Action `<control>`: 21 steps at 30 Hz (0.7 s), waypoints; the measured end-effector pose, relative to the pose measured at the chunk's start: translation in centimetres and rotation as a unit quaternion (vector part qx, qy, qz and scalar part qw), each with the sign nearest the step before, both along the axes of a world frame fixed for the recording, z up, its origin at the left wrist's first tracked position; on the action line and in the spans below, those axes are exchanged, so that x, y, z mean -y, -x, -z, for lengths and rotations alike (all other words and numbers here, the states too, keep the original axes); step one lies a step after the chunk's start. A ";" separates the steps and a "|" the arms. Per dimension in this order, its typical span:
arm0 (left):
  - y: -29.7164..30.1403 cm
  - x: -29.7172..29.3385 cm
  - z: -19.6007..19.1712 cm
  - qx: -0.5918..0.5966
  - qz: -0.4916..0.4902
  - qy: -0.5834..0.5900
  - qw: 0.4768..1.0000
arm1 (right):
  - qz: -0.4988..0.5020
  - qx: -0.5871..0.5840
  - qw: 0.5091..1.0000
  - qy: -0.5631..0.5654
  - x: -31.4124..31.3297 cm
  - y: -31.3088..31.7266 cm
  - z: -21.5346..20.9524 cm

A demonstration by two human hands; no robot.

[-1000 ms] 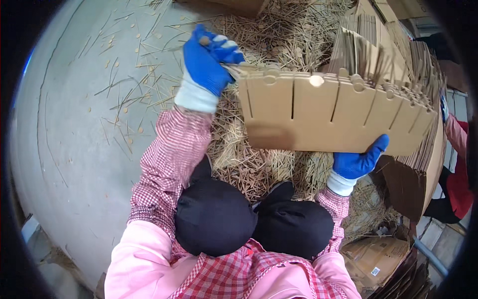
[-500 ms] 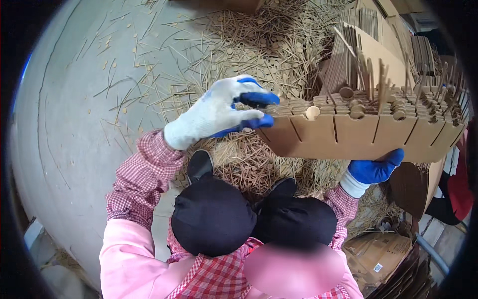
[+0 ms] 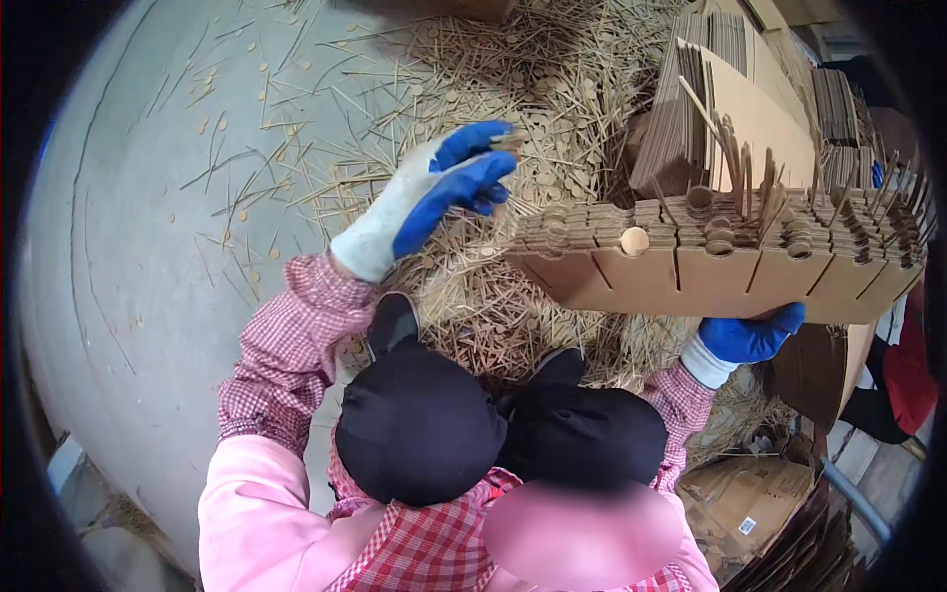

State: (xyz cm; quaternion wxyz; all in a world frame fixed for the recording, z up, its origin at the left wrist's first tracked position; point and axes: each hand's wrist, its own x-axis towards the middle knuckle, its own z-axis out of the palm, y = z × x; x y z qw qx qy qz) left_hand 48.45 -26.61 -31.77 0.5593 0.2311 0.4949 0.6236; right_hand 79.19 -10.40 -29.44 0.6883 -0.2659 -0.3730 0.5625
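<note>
A thick stack of slotted brown cardboard sheets (image 3: 631, 281) is held up at the right. Its upper edge has round notches and slits, and many thin strips stick up from its right part. From below, my right hand (image 3: 752, 335), in a blue-and-white glove, grips the stack's lower edge; some of its fingers are hidden behind the board. My left hand (image 3: 449, 183), gloved alike, is off the stack's left end, its fingers closed on small cardboard scraps (image 3: 508, 144), slightly blurred. One pale cardboard disc (image 3: 634, 242) sits in a notch at the front.
Cardboard strips and discs (image 3: 552, 148) cover much of the grey floor (image 3: 148, 326), also around my shoes. Stacks of cut cardboard (image 3: 745, 109) rise at the far right. Flattened cartons (image 3: 745, 503) lie at the lower right beside a grey pipe (image 3: 856, 501). Another person's red clothing (image 3: 908, 380) shows at the right edge.
My left hand has pulled away from the stack's left end, up and to the left, with scraps between its fingers. The stack has shifted slightly, my right hand still beneath it.
</note>
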 end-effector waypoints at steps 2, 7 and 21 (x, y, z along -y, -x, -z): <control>-0.6 -0.3 -0.9 -0.056 0.066 -0.008 0.996 | -0.099 -0.068 0.993 0.010 -0.7 -1.6 0.4; -1.1 -1.2 0.0 -0.313 0.258 -0.098 0.909 | -0.245 -0.154 0.957 0.004 -0.2 -1.4 0.1; -3.1 -0.2 2.3 -0.062 0.122 -0.031 0.990 | -0.290 -0.188 0.938 -0.029 -0.8 -1.3 -0.2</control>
